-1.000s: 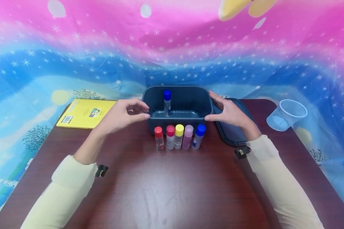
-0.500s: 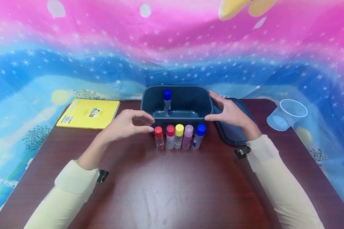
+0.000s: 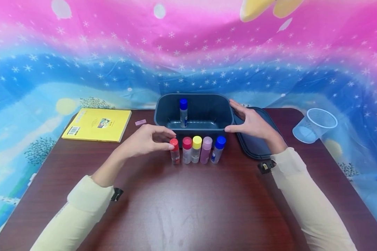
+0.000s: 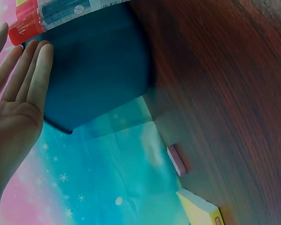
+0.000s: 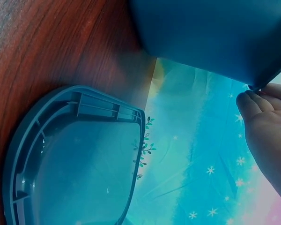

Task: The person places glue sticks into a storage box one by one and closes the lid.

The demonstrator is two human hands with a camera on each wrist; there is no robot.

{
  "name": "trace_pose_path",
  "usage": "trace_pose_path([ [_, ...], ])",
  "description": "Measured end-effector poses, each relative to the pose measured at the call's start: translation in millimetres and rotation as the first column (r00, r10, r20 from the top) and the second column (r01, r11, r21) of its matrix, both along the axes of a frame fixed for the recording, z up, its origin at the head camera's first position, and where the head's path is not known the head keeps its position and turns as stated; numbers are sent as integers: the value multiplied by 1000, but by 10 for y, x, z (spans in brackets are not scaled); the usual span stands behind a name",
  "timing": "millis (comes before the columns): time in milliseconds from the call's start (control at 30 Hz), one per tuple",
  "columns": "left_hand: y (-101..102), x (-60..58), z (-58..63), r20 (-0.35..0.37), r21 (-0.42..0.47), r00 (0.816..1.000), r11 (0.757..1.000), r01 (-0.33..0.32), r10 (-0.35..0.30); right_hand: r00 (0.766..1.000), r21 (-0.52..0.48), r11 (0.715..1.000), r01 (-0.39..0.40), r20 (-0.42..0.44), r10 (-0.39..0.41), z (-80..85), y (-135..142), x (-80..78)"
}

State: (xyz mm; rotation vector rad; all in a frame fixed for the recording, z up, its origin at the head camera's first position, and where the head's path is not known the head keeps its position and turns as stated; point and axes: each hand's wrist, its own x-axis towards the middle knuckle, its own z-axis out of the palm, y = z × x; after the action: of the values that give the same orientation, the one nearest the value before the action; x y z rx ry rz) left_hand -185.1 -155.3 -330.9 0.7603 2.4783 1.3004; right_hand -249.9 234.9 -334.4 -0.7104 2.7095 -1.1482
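Note:
A dark blue-grey bin (image 3: 193, 134) stands at the back of the table with a blue-capped glue stick (image 3: 183, 115) upright inside. Several more glue sticks line up before it. My left hand (image 3: 142, 141) is at the red-capped glue stick (image 3: 175, 156) on the row's left end, thumb tip at the cap and straight fingers behind it. In the left wrist view, that cap (image 4: 25, 29) lies between thumb and fingers, which are not closed round it. My right hand (image 3: 251, 123) holds the bin's right end, thumb at the front corner and fingers along the side, fingertips at the rim.
The bin's lid (image 3: 254, 146) lies under my right forearm, inner ribs up. A white mesh cup (image 3: 314, 125) tilts at the far right. A yellow book (image 3: 97, 124) and a small pink eraser (image 3: 140, 122) lie left of the bin. A patterned cloth (image 3: 188, 52) hangs behind.
My left hand has moved from the bin's left rim forward and right to the red-capped glue stick, uncovering the pink eraser. My right hand has stayed at the bin.

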Motion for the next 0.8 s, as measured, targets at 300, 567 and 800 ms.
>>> trace_pose_path([
  [300,64,-3,-83,-21,-28,1000,999,16,-16,1000,-11,1000,-7,0,7,-45,7,-3],
  [567,51,4,-66,-40,-38,999,999,18,-19,1000,-20,1000,-7,-5,7,-43,-9,-8],
  [800,-23,8,15,-30,-35,999,999,15,-16,1000,-28,1000,-7,-2,7,-22,-5,-12],
])
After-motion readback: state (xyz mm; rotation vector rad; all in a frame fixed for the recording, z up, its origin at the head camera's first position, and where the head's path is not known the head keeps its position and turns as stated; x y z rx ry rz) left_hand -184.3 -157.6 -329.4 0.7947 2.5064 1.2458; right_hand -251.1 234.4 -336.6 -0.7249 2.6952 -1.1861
